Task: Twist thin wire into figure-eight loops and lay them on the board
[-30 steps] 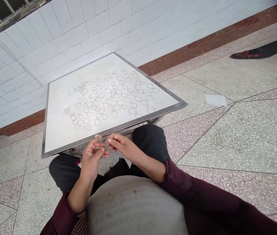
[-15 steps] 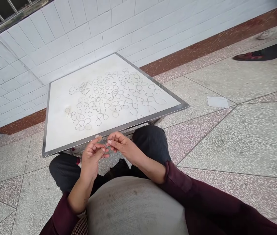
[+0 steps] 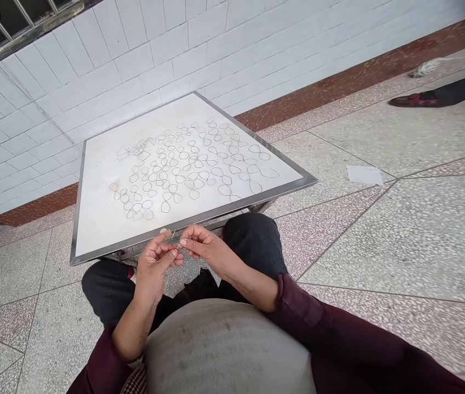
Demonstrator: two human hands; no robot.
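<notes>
Fingertip to fingertip, my two hands meet in front of the near edge of a white table (image 3: 105, 219). My left hand (image 3: 156, 262) pinches a thin wire (image 3: 174, 233) between thumb and finger, and a short end of it sticks up. My right hand (image 3: 199, 246) also pinches the wire, its thumb pressed to the index finger. Most of the wire is hidden by the fingers. Many thin figure-eight wire loops (image 3: 183, 172) lie flat across the tabletop. Farther back on the left sits a tangled bunch of wire loops (image 3: 136, 149).
A metal rim (image 3: 193, 221) edges the table, whose far side stands by a white tiled wall (image 3: 142, 60). My knees are under its near edge. At right, another person's shoe (image 3: 415, 100) rests on the terrazzo floor, near a white paper (image 3: 364, 175) and a pale bundle (image 3: 424, 68).
My view has shifted slightly. Both hands keep their pinch in nearly the same place, with only small finger movement. The loops on the table lie as before.
</notes>
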